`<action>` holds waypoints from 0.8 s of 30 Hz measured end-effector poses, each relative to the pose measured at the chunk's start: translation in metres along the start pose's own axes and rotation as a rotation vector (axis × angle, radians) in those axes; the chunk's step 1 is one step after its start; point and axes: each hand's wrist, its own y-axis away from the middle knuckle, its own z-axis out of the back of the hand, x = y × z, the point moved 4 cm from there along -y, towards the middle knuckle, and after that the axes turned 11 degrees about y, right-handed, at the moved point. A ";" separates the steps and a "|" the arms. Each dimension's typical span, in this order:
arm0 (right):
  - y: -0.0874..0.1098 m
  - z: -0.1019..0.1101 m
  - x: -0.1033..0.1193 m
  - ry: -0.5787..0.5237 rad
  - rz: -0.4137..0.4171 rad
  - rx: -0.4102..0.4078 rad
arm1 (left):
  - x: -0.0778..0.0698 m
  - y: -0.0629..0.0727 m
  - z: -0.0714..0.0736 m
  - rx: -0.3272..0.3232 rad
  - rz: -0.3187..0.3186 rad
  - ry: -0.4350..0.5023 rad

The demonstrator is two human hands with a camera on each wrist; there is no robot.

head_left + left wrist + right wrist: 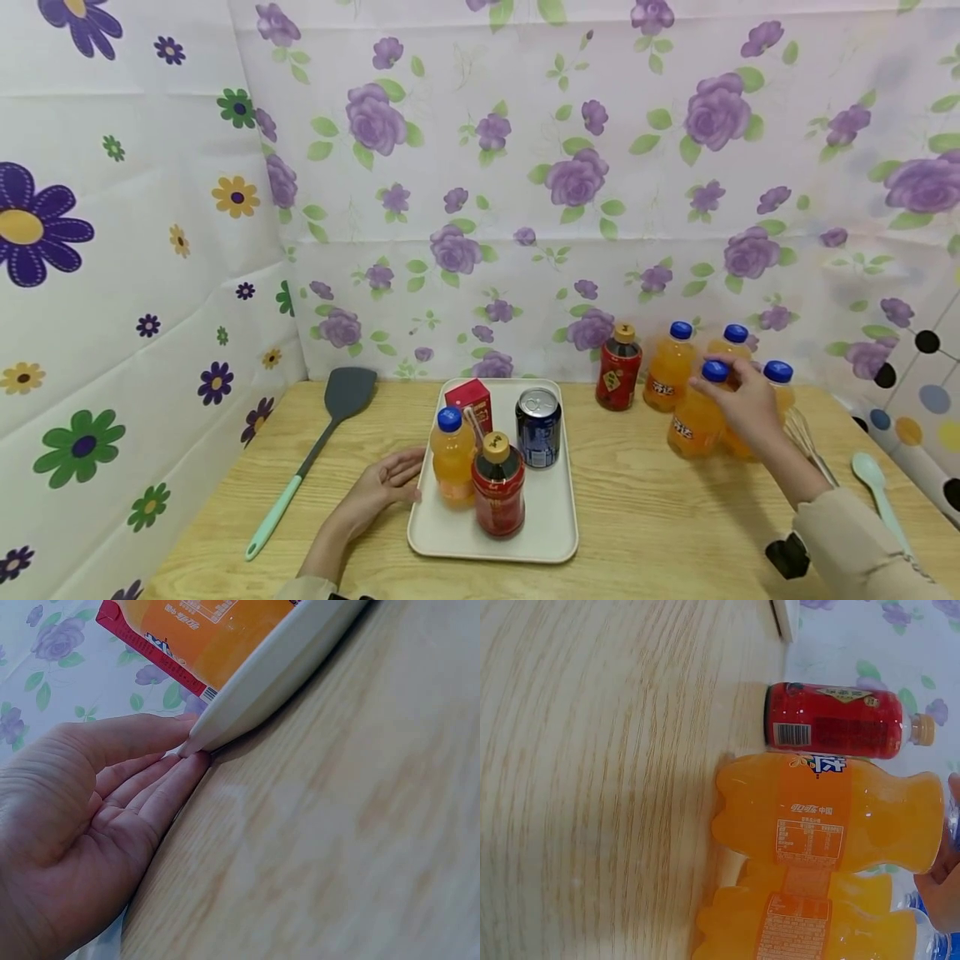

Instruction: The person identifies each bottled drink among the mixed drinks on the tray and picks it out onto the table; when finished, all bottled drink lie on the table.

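Note:
My left hand (pixel 386 486) pinches the left rim of a cream tray (pixel 540 533), with the thumb on the rim and the fingers against its lower edge (pixel 191 746). On the tray stand an orange soda bottle (pixel 453 462), a red-labelled dark drink bottle (pixel 500 500), a red carton (pixel 474 396) with a straw and a dark blue can (pixel 538 433). At the right, my right hand (pixel 742 400) grips the blue-capped top of an upright orange soda bottle (pixel 693 421). In the right wrist view only part of that hand (pixel 945 892) shows, beside the bottle neck.
More orange soda bottles (pixel 666 371) crowd around the gripped one, beside a red-labelled bottle (pixel 619 371) near the back curtain. A spatula (pixel 318 450) lies left of the tray. A whisk (pixel 810 446) and a mint spoon (pixel 881 492) lie at the right of the wooden table (pixel 622 533).

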 end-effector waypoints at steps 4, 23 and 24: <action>0.000 0.000 0.002 0.014 0.006 0.019 | 0.000 0.000 0.000 -0.001 0.001 0.001; -0.006 0.004 0.068 0.019 0.104 -0.025 | 0.000 0.002 0.001 -0.005 -0.009 0.000; -0.006 0.003 0.074 -0.001 0.115 -0.024 | 0.000 0.001 0.001 -0.006 -0.008 0.000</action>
